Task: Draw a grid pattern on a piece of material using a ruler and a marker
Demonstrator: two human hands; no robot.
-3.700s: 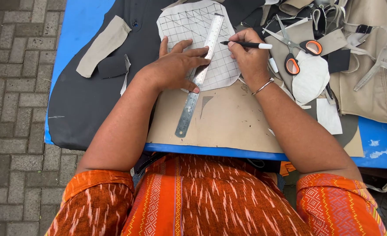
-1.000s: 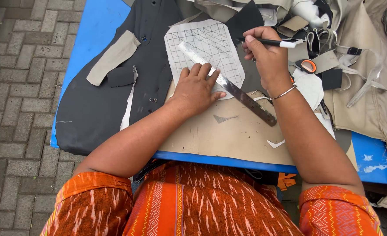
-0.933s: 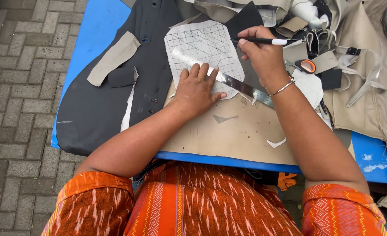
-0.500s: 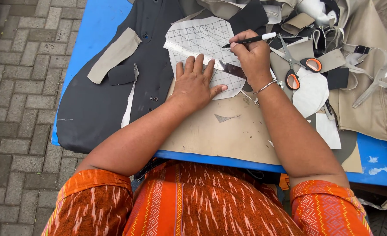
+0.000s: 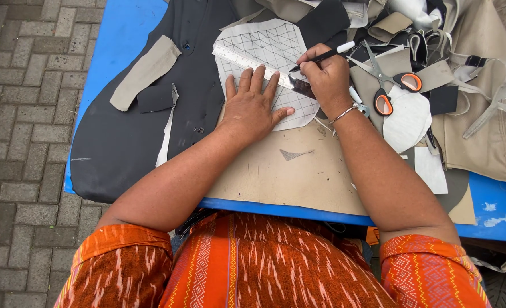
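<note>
Pressing down flat, the left hand (image 5: 254, 108) sits spread out, palm down, in the middle of the frame, pinning a clear ruler (image 5: 247, 63) across a white pattern piece (image 5: 264, 45) covered in a hand-drawn diamond grid. Nothing is gripped there, it's just fingers splayed and weight on top. The right hand (image 5: 324, 80), a bit up and right of centre, is closed around a black pen (image 5: 321, 56) with a white cap end, its tip down at the ruler's edge near the right side of the white piece.

That white piece looks like thin felt or interfacing to me, so very light and floppy, the sort of thing that slides and wrinkles if you only hold a corner. Best bet is a flat palm over it, like now, close to the line being drawn. The ruler looks stiff and slick, so it would probably skate on the fabric unless pressure sits right over it.

Underneath is a tan board (image 5: 298, 171) lying on a blue table (image 5: 116, 34). A dark vest (image 5: 150, 120) with a beige pocket flap (image 5: 144, 71) takes up the left side. Orange-handled scissors (image 5: 392, 85) lie just right of the pen hand, on a pile of beige and black scraps (image 5: 481, 114) in the upper right. Grey brick paving (image 5: 19, 114) runs down the left edge, and an orange patterned garment (image 5: 253, 262) fills the bottom.
</note>
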